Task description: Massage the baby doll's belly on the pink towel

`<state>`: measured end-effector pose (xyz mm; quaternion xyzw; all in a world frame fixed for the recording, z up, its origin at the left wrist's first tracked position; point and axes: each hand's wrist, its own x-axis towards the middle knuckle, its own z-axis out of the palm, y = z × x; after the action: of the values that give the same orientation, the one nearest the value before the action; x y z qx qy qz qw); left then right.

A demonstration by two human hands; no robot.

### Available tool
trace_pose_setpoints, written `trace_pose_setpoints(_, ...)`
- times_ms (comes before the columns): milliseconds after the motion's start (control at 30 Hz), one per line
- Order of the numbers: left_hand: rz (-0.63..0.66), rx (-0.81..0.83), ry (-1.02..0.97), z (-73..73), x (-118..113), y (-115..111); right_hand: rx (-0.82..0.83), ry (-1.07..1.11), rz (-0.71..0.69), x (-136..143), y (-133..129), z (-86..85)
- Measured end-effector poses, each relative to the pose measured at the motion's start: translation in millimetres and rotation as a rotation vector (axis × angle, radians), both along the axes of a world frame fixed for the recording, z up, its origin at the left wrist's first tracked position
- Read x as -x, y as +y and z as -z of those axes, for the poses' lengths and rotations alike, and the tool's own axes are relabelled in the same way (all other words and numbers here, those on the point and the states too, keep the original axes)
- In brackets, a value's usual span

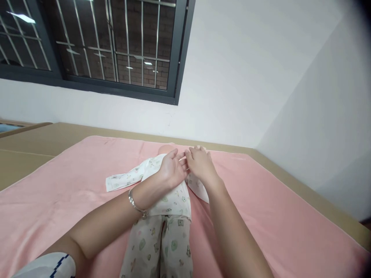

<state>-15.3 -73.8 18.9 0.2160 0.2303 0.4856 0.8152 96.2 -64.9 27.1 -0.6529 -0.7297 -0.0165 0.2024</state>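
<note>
What looks like a doll lies on its back, its rounded head partly hidden behind my left hand. It wears a white printed long-sleeved top and matching trousers. One sleeve stretches out to the left; the other sleeve angles down to the right, partly under my right forearm. My left hand is over the chest, palm turned to the right, fingers extended. Close beside it, my right hand is palm down over the shoulder end of the right sleeve, fingers outstretched. Whether either hand touches the cloth I cannot tell.
A pink blanket covers most of the tan padded surface beneath the doll. Behind it rises a white wall with a dark-framed, barred window. A blue thing shows at the far left.
</note>
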Motion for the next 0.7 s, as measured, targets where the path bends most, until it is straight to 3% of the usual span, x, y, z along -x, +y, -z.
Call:
trace_pose_setpoints(133,0.07,-0.134,-0.011,-13.6,38.5,-23.5,-0.009,0.165,-0.218,41.6,-25.4,2.7)
trace_pose_setpoints(267,-0.054,-0.265,0.142,-25.9,71.5,-30.7,-0.137,0.207,-0.376,76.1,-56.5,12.2)
trace_pose_setpoints(333,-0.127,-0.303,0.213,-27.1,78.9,-30.5,-0.15,0.225,-0.5,86.3,-72.7,14.8)
trace_pose_setpoints(433,-0.131,-0.285,0.209,-24.3,78.3,-35.3,-0.149,0.271,-0.615,92.6,-92.3,13.1)
trace_pose_setpoints(700,0.24,-0.205,0.019,-21.9,72.4,-107.2,-0.411,0.278,-0.694,78.5,-102.3,-5.5)
